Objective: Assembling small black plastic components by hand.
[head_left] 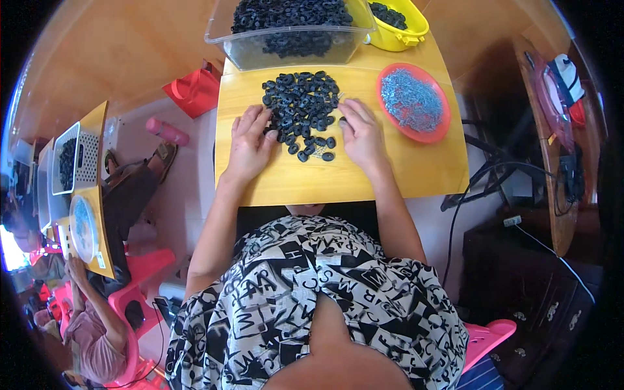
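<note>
Small black oval pieces (302,103), with openings in them, lie in a loose pile on the yellow table (292,188). At the pile's left edge rests my left hand (250,143), its thumb apart from the fingers and its fingertips touching the outer pieces. My right hand (363,133) lies along the right edge, fingers stretched toward the pile. A dark piece shows close to its thumb; whether the two touch I cannot tell. Right of that hand, a round red plate (434,135) holds a heap of thin silvery metal bits (411,101).
Behind the pile stands a clear plastic bin (292,52) full of black pieces, beside a yellow basket (416,36) with more. A red bag (195,91) and pink bottle (167,131) are on the left. A co-worker (97,338) sits at another table there. A cable hangs at right.
</note>
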A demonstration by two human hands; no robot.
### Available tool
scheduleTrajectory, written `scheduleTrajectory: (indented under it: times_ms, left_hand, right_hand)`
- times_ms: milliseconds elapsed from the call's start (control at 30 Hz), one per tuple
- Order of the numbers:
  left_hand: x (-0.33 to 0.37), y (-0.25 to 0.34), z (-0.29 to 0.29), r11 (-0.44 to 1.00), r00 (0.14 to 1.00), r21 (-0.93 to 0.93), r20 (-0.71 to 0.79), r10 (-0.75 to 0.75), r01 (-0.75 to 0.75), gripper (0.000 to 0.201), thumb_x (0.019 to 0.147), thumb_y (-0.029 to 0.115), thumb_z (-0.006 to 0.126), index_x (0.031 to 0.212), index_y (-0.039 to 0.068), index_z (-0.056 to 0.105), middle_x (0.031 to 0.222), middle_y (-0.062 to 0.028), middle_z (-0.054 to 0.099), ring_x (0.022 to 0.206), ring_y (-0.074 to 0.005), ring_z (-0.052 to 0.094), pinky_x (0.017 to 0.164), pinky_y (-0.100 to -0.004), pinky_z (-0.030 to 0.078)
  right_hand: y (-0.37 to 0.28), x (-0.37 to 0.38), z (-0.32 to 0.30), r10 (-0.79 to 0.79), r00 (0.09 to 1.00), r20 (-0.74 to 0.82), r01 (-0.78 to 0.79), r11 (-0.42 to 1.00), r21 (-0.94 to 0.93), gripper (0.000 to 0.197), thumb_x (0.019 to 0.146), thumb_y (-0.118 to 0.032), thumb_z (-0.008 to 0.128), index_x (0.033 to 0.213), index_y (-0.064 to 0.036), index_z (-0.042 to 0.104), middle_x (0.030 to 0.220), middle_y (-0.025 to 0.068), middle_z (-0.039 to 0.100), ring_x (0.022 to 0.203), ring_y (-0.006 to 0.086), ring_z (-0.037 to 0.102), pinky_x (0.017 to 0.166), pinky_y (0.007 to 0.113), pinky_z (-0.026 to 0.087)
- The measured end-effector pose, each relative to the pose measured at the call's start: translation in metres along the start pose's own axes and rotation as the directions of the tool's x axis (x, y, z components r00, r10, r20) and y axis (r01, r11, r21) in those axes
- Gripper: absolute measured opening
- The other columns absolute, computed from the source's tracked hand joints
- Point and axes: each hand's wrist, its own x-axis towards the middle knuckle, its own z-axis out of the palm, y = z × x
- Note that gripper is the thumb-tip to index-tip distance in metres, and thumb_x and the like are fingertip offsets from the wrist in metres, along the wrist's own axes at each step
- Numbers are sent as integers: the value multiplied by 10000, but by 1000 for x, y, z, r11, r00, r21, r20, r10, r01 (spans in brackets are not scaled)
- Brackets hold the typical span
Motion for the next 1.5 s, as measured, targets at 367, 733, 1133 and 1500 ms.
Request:
scheduleTrajectory:
  times_ms: [367, 733, 1133, 1500]
  left_hand:
    - [-6, 18, 7, 999, 996, 38, -86, 4, 0, 244, 674, 13, 665, 918, 21, 653, 989, -98, 619, 893, -279, 551, 811, -371, 422]
    - [-7, 12, 7, 977, 979, -176, -138, -148, 122, 326, 681, -59, 629, 1003, -15, 603, 1007, -159, 607, 952, -330, 556, 847, -372, 452]
    - [-12, 6, 9, 952, 967, -287, -197, -163, 102, 135, 776, -44, 600, 902, -18, 639, 932, -109, 625, 874, -250, 579, 779, -313, 465]
    - [-26, 17, 18, -262, 891, -922, 357, -280, 287, 215, 804, -3, 630, 1016, -38, 611, 879, -118, 653, 792, -167, 623, 738, -269, 501]
  right_hand:
    - [0, -4, -6, 132, 991, -21, -134, 983, -128, 223, 736, -1, 635, 955, -35, 654, 888, 130, 598, 878, 302, 547, 787, 371, 446]
    - [22, -5, 14, 20, 996, -92, -33, 990, -139, 128, 731, 22, 628, 828, -61, 643, 817, 101, 590, 805, 298, 556, 714, 379, 450]
    - [22, -7, 13, 165, 968, -191, -163, 986, 24, 115, 781, 1, 588, 887, -37, 608, 835, 140, 595, 805, 320, 560, 724, 406, 444]
    - [-43, -4, 11, 442, 896, 48, -332, 594, 733, 123, 830, 30, 600, 950, 3, 593, 846, 8, 604, 753, 59, 552, 670, 189, 459]
